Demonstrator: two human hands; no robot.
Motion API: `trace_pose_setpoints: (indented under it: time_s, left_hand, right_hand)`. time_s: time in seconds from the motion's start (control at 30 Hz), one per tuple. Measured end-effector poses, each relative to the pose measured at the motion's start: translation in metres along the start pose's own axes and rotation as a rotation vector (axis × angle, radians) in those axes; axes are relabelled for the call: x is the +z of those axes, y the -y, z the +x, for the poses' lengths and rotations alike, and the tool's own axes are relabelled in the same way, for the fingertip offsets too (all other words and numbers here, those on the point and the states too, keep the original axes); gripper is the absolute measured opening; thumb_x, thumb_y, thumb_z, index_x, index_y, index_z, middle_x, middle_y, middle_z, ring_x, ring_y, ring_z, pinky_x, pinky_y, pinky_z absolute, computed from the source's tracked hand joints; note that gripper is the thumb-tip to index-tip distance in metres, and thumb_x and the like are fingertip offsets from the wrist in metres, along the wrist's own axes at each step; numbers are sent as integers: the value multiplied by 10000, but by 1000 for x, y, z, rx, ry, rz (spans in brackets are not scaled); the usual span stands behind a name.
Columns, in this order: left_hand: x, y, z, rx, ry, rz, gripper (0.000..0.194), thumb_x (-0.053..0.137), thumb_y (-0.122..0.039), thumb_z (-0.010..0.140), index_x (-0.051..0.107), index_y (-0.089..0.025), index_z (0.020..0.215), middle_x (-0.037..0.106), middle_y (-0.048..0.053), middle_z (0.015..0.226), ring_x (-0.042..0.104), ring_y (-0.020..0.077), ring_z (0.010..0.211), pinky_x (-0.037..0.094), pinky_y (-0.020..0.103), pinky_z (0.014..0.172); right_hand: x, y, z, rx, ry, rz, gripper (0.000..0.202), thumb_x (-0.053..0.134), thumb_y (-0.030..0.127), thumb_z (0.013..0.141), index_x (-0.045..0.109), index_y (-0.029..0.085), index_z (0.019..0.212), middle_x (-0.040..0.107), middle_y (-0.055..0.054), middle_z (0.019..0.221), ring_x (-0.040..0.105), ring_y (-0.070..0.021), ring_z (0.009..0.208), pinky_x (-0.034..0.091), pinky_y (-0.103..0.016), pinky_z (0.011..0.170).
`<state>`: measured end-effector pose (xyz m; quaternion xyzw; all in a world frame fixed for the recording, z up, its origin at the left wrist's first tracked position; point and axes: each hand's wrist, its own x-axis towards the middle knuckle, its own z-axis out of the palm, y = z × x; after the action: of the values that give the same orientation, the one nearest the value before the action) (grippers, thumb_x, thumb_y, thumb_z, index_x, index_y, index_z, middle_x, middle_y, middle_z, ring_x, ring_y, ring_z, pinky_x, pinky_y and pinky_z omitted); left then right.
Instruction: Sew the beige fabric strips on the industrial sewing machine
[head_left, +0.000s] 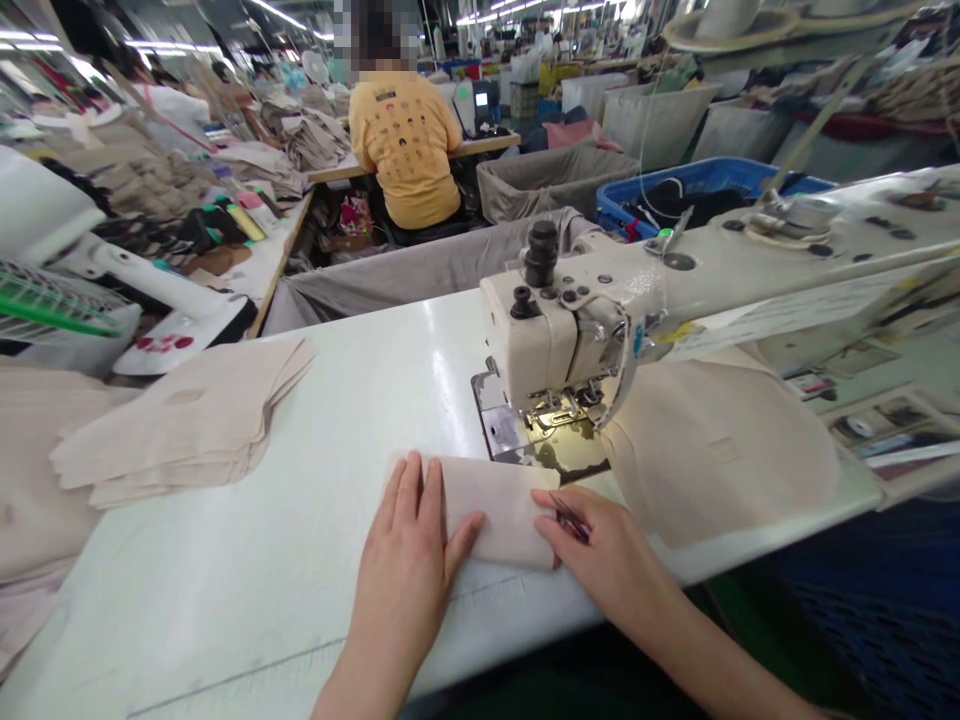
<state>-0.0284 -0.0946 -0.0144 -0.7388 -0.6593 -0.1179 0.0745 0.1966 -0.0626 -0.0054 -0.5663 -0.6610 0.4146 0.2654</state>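
In front of the sewing machine, a folded beige fabric piece lies on the white table. My left hand rests flat on its left end, with fingers stretched out and the thumb to the side. At the right end, my right hand is closed around small thread snips, their dark pointed tips sticking out between thumb and fingers. That hand's fingertips also touch the fabric's right edge. Just beyond the cloth are the metal needle plate and the machine head.
Stacked beige fabric pieces lie on the left, and another flat beige panel lies right of the needle. A white fan stands at the left. Beyond the table are a grey cloth bin, a blue basket and a seated person.
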Motion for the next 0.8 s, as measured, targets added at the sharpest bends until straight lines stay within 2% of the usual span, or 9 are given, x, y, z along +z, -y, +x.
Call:
trace_pose_setpoints:
  time_s: [0.1, 0.3, 0.5, 0.57, 0.67, 0.73, 0.8]
  left_hand:
    - [0, -1, 0, -3, -10, 1, 666, 364, -583, 1002, 452, -71, 1419, 470, 263, 1472, 433, 406, 1393, 450, 569, 1093]
    - [0, -1, 0, -5, -5, 19, 640, 374, -565, 1006, 452, -74, 1409, 470, 264, 1467, 441, 405, 1385, 464, 565, 1081]
    - [1, 0, 0, 14, -18, 35, 680, 369, -592, 999, 459, -50, 1401, 476, 279, 1455, 443, 414, 1379, 474, 568, 1070]
    - [2, 2, -1, 19, -14, 45, 701, 384, -601, 992, 458, -37, 1401, 470, 286, 1459, 440, 416, 1381, 473, 564, 1072]
    - [4, 8, 3, 44, 10, 46, 709, 412, -603, 983, 460, -35, 1405, 454, 282, 1478, 427, 407, 1395, 459, 551, 1089]
    - [3, 12, 14, 81, 45, 26, 699, 431, -605, 976, 466, -59, 1411, 460, 258, 1488, 420, 391, 1404, 437, 548, 1107]
    - [1, 15, 32, 123, 93, -3, 664, 460, -602, 968, 487, -105, 1408, 470, 221, 1497, 415, 379, 1410, 412, 557, 1119]
  right_hand:
    - [1, -1, -1, 3, 3, -3, 288, 542, 318, 853, 777, 206, 977, 757, -67, 898, 672, -203, 729, 502, -310, 689]
    - [0, -2, 0, 7, 27, -26, 262, 559, 279, 854, 775, 199, 979, 720, -34, 771, 652, -190, 674, 487, -299, 666]
    - [-2, 1, 2, -12, 42, -97, 215, 586, 227, 880, 760, 195, 1001, 699, -18, 761, 670, -182, 698, 506, -287, 688]
    - [-7, 2, 1, -79, 39, -188, 188, 592, 220, 904, 752, 209, 1002, 696, -22, 800, 678, -184, 728, 517, -289, 700]
    - [-17, -1, 1, -308, 44, -412, 157, 633, 161, 883, 733, 224, 987, 688, -49, 922, 681, -194, 767, 523, -289, 670]
    - [-22, -6, 1, -481, 33, -533, 178, 663, 121, 853, 713, 212, 998, 682, -93, 1085, 693, -220, 849, 533, -294, 668]
    - [-23, -12, 3, -583, -14, -576, 173, 676, 140, 862, 688, 191, 1026, 661, -124, 1203, 694, -249, 948, 550, -311, 705]
